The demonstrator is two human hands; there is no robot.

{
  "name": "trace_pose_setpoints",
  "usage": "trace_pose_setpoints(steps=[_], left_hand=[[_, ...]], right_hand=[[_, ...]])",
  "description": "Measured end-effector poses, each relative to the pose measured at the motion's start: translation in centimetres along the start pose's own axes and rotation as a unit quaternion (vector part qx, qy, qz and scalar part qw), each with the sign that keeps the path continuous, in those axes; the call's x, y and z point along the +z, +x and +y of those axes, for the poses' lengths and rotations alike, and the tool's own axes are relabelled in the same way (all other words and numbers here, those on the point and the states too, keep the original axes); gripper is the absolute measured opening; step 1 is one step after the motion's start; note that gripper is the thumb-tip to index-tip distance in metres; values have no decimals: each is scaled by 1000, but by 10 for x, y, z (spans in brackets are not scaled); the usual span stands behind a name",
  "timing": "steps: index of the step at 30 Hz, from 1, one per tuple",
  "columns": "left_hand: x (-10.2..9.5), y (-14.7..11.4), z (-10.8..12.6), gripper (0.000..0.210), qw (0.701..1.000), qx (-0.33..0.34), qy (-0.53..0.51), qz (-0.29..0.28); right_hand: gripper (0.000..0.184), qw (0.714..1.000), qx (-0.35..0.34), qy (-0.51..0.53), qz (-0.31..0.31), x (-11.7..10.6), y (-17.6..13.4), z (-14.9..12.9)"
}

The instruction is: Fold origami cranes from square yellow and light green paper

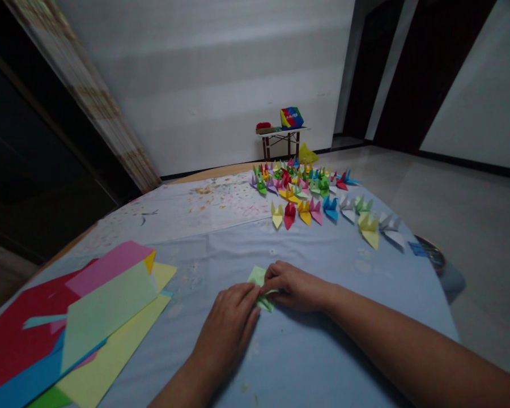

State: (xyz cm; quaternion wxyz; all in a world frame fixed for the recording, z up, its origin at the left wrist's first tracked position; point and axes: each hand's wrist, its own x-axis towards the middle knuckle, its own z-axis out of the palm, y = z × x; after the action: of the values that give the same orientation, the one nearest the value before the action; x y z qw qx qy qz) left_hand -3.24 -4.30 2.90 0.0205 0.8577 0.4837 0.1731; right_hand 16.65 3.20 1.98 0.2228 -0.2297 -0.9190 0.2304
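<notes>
A small piece of pale green folded paper (257, 275) lies on the tablecloth in front of me, partly covered by both hands. My left hand (233, 314) rests over its left edge, with the fingers close together and pressing it down. From the other side, my right hand (291, 286) pinches the paper between thumb and curled fingers. Beyond the hands stand several folded paper cranes in a loose row, among them a red crane (289, 215), a blue crane (330, 208) and a yellow crane (369, 228).
At left lies a pile of coloured sheets, with a pale green sheet (110, 311) on top and a red sheet (21, 317) beneath. More cranes crowd the far table edge. A small stand (280, 136) by the wall bears a colourful box (291, 118). A stool (433, 255) is at right.
</notes>
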Motion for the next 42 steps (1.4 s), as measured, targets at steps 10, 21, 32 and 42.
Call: trace_pose_setpoints(steps=[10, 21, 32, 42], left_hand=[[8, -7, -3, 45, 1000, 8, 10, -20], [4, -6, -4, 44, 998, 33, 27, -35], [7, -13, -6, 52, 996, 41, 57, -57], [9, -16, 4, 52, 999, -2, 51, 6]], right_hand=[[29, 1000, -3, 20, -4, -5, 0, -3], [19, 997, 38, -44, 48, -1, 1, 1], [19, 997, 26, -61, 35, -1, 0, 5], [19, 997, 26, -60, 33, -1, 0, 7]])
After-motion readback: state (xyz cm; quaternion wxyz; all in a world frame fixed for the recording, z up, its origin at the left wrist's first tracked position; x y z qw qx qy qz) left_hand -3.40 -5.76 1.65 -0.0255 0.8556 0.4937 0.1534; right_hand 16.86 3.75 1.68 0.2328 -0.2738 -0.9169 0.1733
